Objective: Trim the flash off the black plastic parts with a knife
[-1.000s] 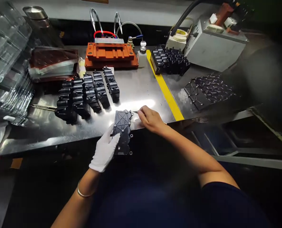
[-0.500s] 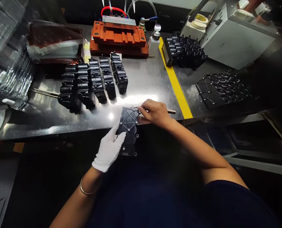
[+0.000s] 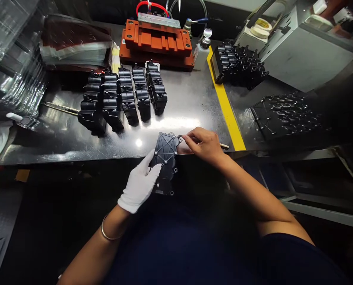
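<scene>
My left hand [image 3: 141,180], in a white glove, grips a flat black plastic housing [image 3: 166,148] at the bench's front edge. Its ribbed face, with cross ribs and small round studs, is turned up toward me. My bare right hand [image 3: 204,144] is closed around a slim tool with a pale handle [image 3: 224,146], whose end sticks out behind the hand. The tool's dark front end, partly hidden by the fingers, is at the housing's upper right corner, by a small round lug.
Several black ribbed housings [image 3: 140,93] stand in a row at left on the metal bench [image 3: 188,95]. Behind them sits an orange fixture [image 3: 157,39] beside a pump bottle [image 3: 202,51]. Right of the yellow tape [image 3: 226,111] are more black parts [image 3: 238,63] and a grey metal box [image 3: 310,51].
The view has swung slightly, so the bench things appear farther right. My right hand has drawn back a little from the housing's corner, showing the tool's front end. My left hand keeps its grip.
</scene>
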A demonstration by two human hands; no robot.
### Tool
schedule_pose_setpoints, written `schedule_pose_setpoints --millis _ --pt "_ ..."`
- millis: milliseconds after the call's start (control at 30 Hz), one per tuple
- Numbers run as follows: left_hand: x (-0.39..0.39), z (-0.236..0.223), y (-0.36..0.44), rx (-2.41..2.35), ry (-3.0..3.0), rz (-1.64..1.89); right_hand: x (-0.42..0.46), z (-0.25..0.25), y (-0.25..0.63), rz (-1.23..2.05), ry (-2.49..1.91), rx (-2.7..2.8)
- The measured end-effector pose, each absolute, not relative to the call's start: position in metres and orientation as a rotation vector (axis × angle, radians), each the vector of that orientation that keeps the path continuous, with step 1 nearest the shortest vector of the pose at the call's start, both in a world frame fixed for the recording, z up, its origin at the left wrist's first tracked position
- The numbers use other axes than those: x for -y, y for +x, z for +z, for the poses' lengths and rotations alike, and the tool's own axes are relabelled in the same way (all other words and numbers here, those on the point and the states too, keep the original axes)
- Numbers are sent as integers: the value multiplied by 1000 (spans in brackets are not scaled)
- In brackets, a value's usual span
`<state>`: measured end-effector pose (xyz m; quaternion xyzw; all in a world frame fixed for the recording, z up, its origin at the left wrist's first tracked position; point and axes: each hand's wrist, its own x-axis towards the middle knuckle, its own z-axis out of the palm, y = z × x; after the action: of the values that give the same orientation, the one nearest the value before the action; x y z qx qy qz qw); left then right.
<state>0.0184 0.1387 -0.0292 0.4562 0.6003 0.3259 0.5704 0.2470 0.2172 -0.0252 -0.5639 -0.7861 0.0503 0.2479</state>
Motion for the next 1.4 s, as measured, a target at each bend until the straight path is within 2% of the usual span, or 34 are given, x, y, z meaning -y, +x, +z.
schedule_pose_setpoints --millis 433,767,1000,1200,1400 --pt "-142 -26 18 -1380 1056 781 -228 -33 248 -146 -1384 2217" --pt "-142 -29 17 -1381 1045 795 -224 -30 242 -96 -1444 2202" --pt "-142 -31 18 -1324 986 817 -192 -19 245 97 -1253 2248" --pt "-143 -34 18 -1335 1016 817 -187 -19 245 -36 -1252 2353" --pt "-142 -30 17 -1327 1018 805 -189 -14 243 15 -1280 2408"
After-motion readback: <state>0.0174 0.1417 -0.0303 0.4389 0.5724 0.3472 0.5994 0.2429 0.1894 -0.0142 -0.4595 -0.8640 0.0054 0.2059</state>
